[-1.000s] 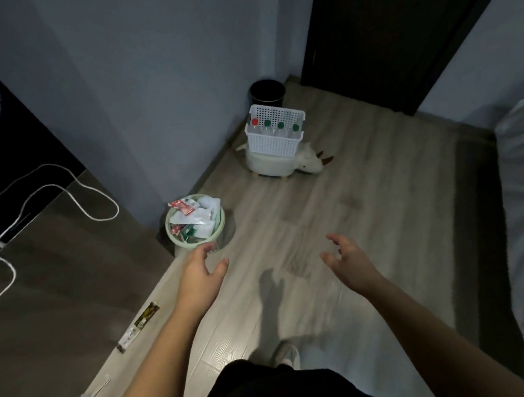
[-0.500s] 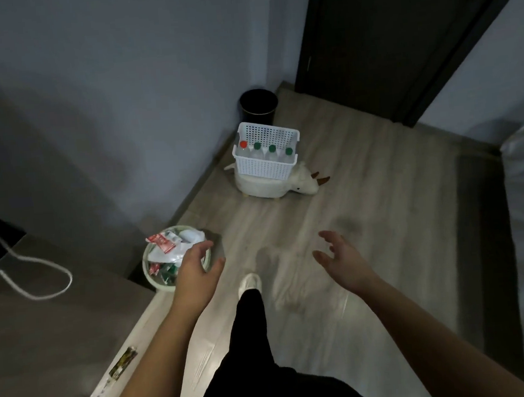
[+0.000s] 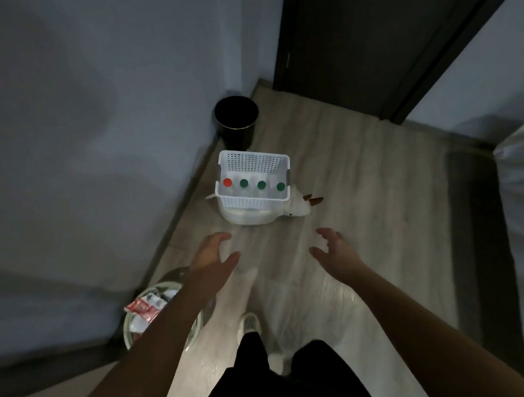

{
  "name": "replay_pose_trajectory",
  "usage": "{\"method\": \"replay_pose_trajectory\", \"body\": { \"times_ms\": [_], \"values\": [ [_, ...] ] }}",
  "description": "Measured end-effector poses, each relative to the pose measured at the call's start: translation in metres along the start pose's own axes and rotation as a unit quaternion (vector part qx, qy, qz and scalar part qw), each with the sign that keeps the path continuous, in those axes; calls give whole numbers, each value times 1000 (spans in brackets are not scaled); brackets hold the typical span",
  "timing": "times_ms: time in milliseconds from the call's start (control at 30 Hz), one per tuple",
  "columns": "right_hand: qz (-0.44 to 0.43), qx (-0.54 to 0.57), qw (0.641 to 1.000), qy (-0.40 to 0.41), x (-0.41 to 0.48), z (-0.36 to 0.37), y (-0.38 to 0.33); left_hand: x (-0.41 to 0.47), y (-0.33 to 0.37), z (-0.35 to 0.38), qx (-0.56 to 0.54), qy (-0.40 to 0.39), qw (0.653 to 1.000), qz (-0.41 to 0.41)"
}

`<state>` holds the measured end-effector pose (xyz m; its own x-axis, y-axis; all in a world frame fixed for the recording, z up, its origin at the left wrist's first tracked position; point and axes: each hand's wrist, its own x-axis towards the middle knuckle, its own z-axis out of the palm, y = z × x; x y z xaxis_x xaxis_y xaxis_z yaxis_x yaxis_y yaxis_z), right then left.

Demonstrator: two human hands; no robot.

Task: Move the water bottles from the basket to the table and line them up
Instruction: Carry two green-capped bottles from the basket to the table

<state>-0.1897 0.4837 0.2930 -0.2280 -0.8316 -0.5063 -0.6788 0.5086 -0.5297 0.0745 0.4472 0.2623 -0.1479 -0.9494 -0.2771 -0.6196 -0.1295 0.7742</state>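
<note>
Dim room, wood floor (image 3: 364, 189): white basket (image 3: 256, 203) is sitting by the wall.
Four water bottles (image 3: 244, 184) are standing inside; left hand (image 3: 210, 255) and right hand (image 3: 338, 251) are hovering short of it, fingers spread, holding nothing.

Four water bottles (image 3: 244, 184) in one basket (image 3: 254, 200), one red cap (image 3: 227, 182), three green caps (image 3: 261, 184), two bins (image 3: 237, 121).

Dim room, motion blur, wide-angle edge distortion
</note>
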Motion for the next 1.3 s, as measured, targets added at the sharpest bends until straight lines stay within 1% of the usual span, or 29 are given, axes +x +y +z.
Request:
{"method": "replay_pose_trajectory", "body": {
  "times_ms": [67,133,300,467,567,633,767,933,1067,1167,1233,1300],
  "values": [
    [4,-8,1000,-8,21,-7,-6,25,11,2,25,-12,1000,15],
    [7,-14,1000,-17,45,-14,-10,50,17,8,27,-21,999,24],
    [-3,-17,999,-39,115,-34,-18,112,30,29,28,-36,999,6],
    [-25,-38,995,-91,200,-50,-23,177,36,58,27,-35,998,-52],
    [-24,-68,986,-147,251,-53,-23,207,35,77,25,-24,994,-107],
    [-29,-91,977,-188,284,-51,-18,224,31,92,12,-27,989,-145],
    [-44,-130,960,-242,351,-30,-2,262,13,121,38,-26,984,-172],
    [-38,-116,963,-240,420,13,28,318,-20,159,39,-21,981,-188],
    [-94,-80,968,-219,458,54,60,358,-53,194,43,-50,984,-164],
    [-116,-59,971,-202,478,75,74,382,-73,215,31,-79,987,-140],
    [-151,-63,969,-184,487,88,80,393,-81,225,36,-80,989,-121],
    [-203,-91,961,-165,489,99,85,401,-87,231,54,-68,990,-110]
  ]
}}
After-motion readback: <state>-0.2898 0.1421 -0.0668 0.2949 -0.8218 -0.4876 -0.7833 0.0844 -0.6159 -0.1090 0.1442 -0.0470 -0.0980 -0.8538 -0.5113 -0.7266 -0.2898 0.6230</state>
